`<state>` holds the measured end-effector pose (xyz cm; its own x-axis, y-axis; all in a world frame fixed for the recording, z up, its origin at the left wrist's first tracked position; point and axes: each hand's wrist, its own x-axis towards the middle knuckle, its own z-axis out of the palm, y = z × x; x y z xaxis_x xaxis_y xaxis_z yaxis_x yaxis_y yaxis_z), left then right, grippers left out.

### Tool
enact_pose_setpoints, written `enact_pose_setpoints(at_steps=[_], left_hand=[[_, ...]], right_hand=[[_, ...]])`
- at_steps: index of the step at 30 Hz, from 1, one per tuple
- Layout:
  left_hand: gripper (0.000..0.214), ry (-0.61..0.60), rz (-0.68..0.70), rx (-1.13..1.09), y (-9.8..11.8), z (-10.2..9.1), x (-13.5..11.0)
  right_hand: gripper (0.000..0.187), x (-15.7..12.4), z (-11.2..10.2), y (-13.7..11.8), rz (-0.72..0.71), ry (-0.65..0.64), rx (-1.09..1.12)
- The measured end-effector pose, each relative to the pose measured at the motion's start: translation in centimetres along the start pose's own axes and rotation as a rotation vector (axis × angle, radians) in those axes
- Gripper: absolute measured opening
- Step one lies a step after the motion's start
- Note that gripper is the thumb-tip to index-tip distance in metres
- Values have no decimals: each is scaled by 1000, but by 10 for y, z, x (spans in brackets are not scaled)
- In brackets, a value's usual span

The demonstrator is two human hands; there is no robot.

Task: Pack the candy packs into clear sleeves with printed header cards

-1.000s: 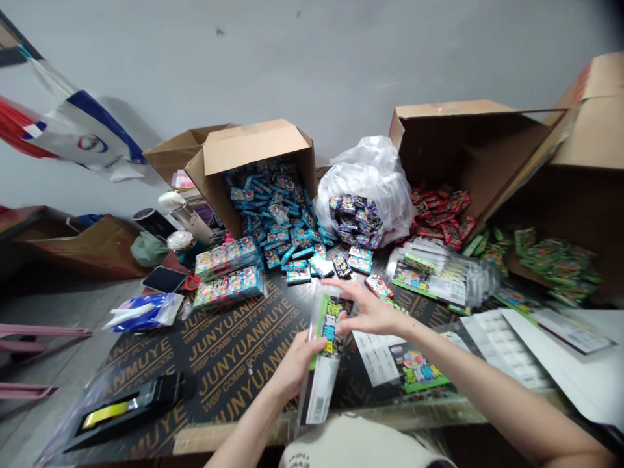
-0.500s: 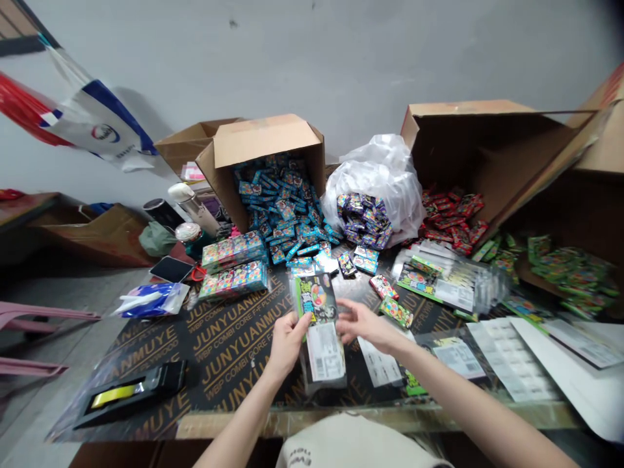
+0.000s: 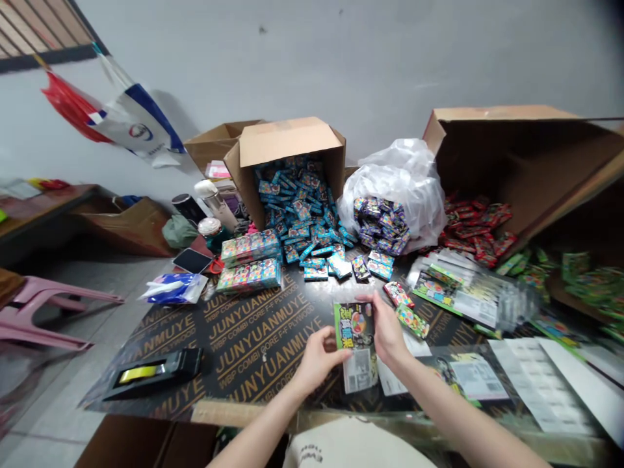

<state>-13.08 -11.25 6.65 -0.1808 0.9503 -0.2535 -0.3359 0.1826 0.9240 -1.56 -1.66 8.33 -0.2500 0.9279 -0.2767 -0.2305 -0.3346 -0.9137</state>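
A flat clear packet (image 3: 359, 372) with a black and green printed card sits upright between my hands over the table. My left hand (image 3: 319, 361) grips its left edge, thumb on the front and fingers behind. At the upper right edge of the same packet, my right hand (image 3: 389, 330) is closed, its fingers partly hidden behind it. Just beyond the right hand lie a red candy box (image 3: 398, 294) and a green candy box (image 3: 412, 321). Blue candy boxes (image 3: 316, 269) and one purple candy box (image 3: 360, 268) lie farther back. White sheets are partly covered by the right arm.
Behind stand a carton (image 3: 287, 144) spilling blue boxes, a plastic bag (image 3: 394, 170) of purple boxes and a large carton (image 3: 507, 120) by red ones. Stacked clear packets (image 3: 480, 296) lie right. A tape dispenser (image 3: 156, 374), a phone (image 3: 192, 260) and wrapped bundles (image 3: 249, 275) are left.
The packet is tilted more upright and sits lower. My right hand has moved from beside it onto its upper right edge. The whole view has shifted, with things appearing farther right.
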Motion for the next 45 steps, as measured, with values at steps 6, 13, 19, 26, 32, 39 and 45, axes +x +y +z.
enact_pose_setpoints(at_steps=[6, 13, 19, 26, 32, 39, 45], left_hand=[[32, 184, -135, -575, 23, 22, 12], [38, 13, -152, -653, 25, 23, 5], [33, -106, -157, -491, 33, 23, 15], [20, 63, 183, 239, 44, 13, 17], [11, -60, 468, 647, 57, 8, 8], [19, -23, 122, 509, 62, 5, 24], [10, -83, 362, 695, 66, 14, 11]], right_hand=[[27, -17, 14, 6, 26, -25, 112], [21, -20, 8, -6, 86, -8, 169], [17, -17, -8, -10, 61, -60, 69], [25, -11, -41, -30, -12, -247, -175], [17, -18, -47, -37, -241, -348, -396], [19, -16, -39, -44, -215, -408, -489], [22, -16, -43, -53, -247, -432, -599]])
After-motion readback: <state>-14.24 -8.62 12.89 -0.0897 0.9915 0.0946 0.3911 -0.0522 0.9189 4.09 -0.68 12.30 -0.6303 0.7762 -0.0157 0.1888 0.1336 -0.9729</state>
